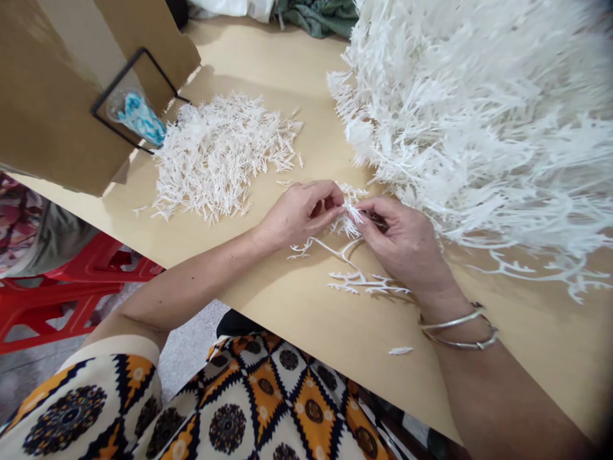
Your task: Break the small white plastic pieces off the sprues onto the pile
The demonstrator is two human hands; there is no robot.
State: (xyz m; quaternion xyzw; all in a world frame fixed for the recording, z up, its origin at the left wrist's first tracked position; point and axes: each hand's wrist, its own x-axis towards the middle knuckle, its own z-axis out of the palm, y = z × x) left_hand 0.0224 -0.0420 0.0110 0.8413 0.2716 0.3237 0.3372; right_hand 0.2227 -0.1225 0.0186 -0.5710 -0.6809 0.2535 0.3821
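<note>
Close together over the middle of the table, both my hands work at a white plastic branch (353, 268) with forked, feathery twigs. My left hand (304, 211) pinches a twig tip between thumb and index finger. From the other side, my right hand (400, 239), with a silver bangle on its wrist, grips the same branch near a white tuft (353, 214). The lower twigs hang under my hands, over the tabletop. Exactly where the fingertips meet the plastic is partly hidden.
A large heap of white branches (479, 128) fills the right side. At the left lies a pile of small white pieces (220, 156), beside a cardboard box (71, 83), a black metal stand (119, 76) and a clear cup with blue-and-white contents (138, 118). One loose piece (401, 351) lies near the front edge.
</note>
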